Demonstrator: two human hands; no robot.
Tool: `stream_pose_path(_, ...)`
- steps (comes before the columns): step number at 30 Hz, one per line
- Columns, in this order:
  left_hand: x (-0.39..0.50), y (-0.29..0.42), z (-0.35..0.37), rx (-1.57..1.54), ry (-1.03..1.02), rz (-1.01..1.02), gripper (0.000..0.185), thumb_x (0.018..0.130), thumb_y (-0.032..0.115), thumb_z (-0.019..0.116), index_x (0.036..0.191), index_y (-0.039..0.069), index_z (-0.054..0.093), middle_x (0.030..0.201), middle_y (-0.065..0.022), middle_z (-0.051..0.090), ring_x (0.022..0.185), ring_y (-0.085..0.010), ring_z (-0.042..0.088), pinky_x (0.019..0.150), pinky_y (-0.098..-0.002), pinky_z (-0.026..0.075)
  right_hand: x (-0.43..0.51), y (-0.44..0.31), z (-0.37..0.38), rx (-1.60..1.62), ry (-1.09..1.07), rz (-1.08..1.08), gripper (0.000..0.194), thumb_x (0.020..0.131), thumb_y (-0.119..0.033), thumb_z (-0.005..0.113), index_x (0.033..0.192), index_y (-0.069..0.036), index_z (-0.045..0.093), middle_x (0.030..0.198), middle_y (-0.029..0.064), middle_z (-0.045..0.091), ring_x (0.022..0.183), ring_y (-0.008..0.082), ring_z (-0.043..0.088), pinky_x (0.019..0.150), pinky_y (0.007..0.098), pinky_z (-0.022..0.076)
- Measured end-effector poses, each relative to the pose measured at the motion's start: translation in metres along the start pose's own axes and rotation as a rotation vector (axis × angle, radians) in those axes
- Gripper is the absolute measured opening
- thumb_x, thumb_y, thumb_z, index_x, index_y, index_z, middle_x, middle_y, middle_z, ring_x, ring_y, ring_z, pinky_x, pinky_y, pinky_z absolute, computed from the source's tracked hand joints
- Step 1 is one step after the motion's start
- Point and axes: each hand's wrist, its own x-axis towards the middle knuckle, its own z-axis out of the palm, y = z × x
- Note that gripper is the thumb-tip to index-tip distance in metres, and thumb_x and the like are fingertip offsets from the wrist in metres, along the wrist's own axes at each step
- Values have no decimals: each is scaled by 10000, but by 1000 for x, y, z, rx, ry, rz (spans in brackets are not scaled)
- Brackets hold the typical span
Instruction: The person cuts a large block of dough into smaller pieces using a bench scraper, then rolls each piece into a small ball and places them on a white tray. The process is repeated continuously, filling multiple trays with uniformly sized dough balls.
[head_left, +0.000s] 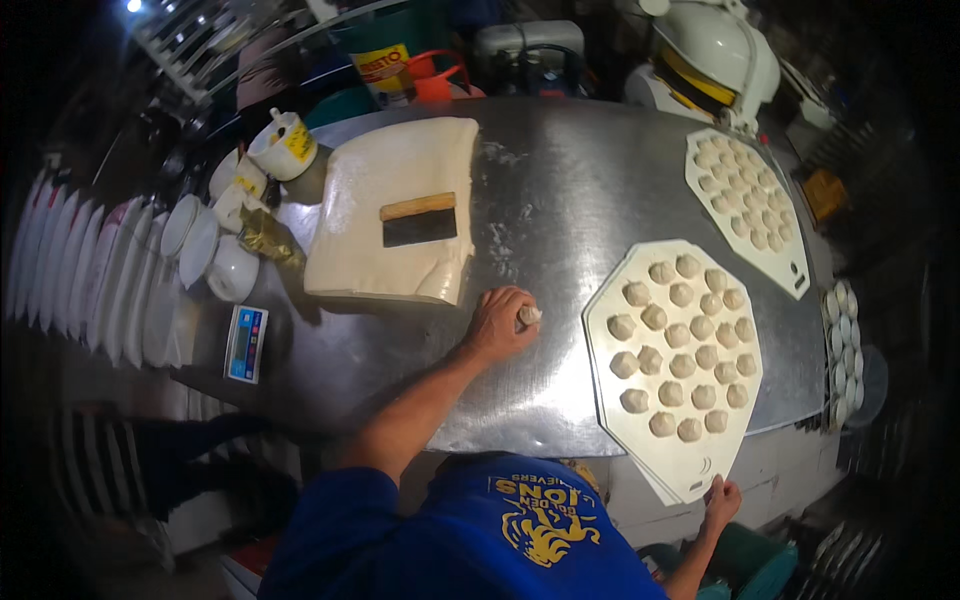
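My left hand (504, 324) curls around a small lump of dough (529, 315) over the steel tabletop. My right hand (723, 501) grips the narrow end of a white paddle-shaped board (609, 375), which juts past the table's near edge. Rows of pleated dough pieces (682, 365) cover that board, and another board edge shows under it. Left of my left hand lies a thick slab of dough (390, 165). A bench scraper (418, 220) with a wooden handle rests on the slab.
A second white board (750, 236) with dough pieces lies at the far right. A digital scale (246, 343), a foil bag (271, 238) and white containers (283, 146) stand at left. A white machine (712, 56) stands behind the table. Flour marks the steel tabletop (555, 195).
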Motion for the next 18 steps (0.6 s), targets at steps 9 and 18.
stream_pose_path(9, -2, -4, 1, -101, 136, -80, 362, 845, 210, 847, 1147, 88, 688, 1071, -112, 719, 1054, -336, 673, 984, -465, 493, -27, -99, 17, 814, 20, 311, 246, 1132, -242, 509, 905, -149, 488, 674, -57, 431, 520, 86, 400, 460, 279, 372)
stream_pose_path(18, -1, 2, 10, -365, 230, -354, 318, 849, 137, 825, 1132, 63, 702, 1062, -143, 707, 953, -371, 690, 858, -466, 556, 3, -229, 144, 897, -136, 270, 181, 1118, -167, 497, 939, -188, 487, 657, -94, 350, 494, 40, 291, 416, 246, 256)
